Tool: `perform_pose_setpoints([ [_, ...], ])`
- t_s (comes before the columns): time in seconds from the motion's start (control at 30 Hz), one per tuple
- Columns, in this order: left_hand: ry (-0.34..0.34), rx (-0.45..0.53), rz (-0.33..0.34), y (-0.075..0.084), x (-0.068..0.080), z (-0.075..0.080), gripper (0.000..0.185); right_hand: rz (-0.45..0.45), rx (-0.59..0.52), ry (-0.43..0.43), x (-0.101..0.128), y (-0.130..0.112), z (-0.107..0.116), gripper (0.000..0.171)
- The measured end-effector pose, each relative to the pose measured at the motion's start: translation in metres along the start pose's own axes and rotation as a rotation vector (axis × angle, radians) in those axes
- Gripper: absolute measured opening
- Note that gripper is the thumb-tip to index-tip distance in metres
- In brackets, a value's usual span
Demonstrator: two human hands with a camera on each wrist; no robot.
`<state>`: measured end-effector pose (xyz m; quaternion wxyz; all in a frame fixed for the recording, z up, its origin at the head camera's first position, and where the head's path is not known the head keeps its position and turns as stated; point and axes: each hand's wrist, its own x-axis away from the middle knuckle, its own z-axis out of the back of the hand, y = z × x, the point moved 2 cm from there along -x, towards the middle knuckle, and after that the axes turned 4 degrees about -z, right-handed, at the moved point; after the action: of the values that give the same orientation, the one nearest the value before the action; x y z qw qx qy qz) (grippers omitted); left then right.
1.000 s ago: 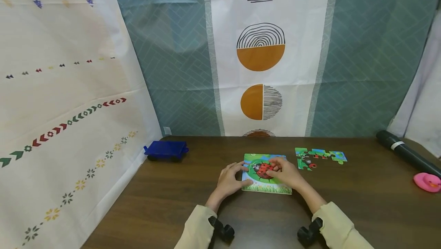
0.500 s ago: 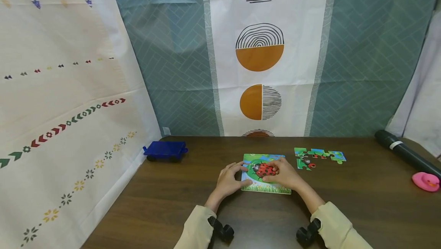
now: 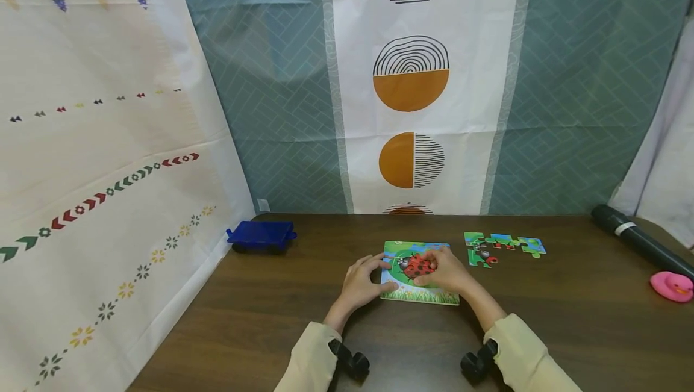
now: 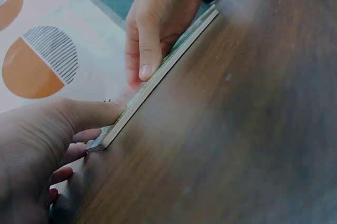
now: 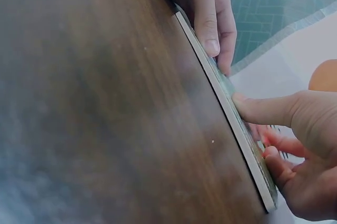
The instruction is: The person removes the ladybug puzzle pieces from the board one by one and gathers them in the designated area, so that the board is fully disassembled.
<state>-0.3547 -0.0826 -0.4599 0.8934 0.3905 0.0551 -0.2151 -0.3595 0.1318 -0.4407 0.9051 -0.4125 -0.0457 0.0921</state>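
A square puzzle board (image 3: 403,288) with a red ladybug picture lies flat on the dark wooden table (image 3: 260,314). My left hand (image 3: 362,280) grips its left corner, thumb on the near edge and fingers curled over the top; the left wrist view shows that thumb (image 4: 89,116) pressed against the board (image 4: 174,60). My right hand (image 3: 447,273) holds the board's right part, thumb on the near edge and curled fingers resting on the ladybug. In the right wrist view the right hand (image 5: 300,145) pinches the board (image 5: 231,113) with the left hand (image 5: 210,8) beyond.
A joined strip of loose puzzle pieces (image 3: 504,246) lies right of the board. A blue toy wagon (image 3: 261,236) stands at the back left. A black cylinder (image 3: 634,238) and a pink rubber duck (image 3: 672,286) sit at the far right. Patterned cloths hang behind and to the left.
My right hand's fingers have shifted slightly over the ladybug picture. The left hand and the board have stayed in place.
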Motion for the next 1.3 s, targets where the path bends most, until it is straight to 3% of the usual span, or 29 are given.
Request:
perform_pose_setpoints([
  [0.3, -0.002, 0.001, 0.004, 0.000, 0.000, 0.000, 0.041, -0.008, -0.135, -0.014, -0.002, 0.006, -0.005, 0.061],
  [0.47, -0.005, 0.003, -0.009, 0.002, 0.000, 0.000, 0.043, -0.011, -0.178, -0.013, -0.002, 0.009, -0.004, 0.053],
  [0.7, 0.001, 0.003, 0.000, 0.001, 0.002, 0.001, 0.043, -0.067, -0.214, 0.191, -0.004, 0.014, 0.005, 0.029],
  [0.87, 0.000, 0.015, -0.019, 0.002, 0.002, -0.001, 0.044, -0.131, -0.246, 0.299, 0.003, 0.028, 0.034, 0.037],
  [1.1, 0.015, 0.023, -0.019, 0.002, 0.003, 0.000, 0.042, -0.157, -0.185, 0.424, 0.024, 0.066, 0.086, 0.044],
  [1.3, 0.011, 0.031, -0.012, 0.001, 0.002, 0.000, 0.041, -0.190, -0.217, 0.437, 0.045, 0.096, 0.112, 0.050],
])
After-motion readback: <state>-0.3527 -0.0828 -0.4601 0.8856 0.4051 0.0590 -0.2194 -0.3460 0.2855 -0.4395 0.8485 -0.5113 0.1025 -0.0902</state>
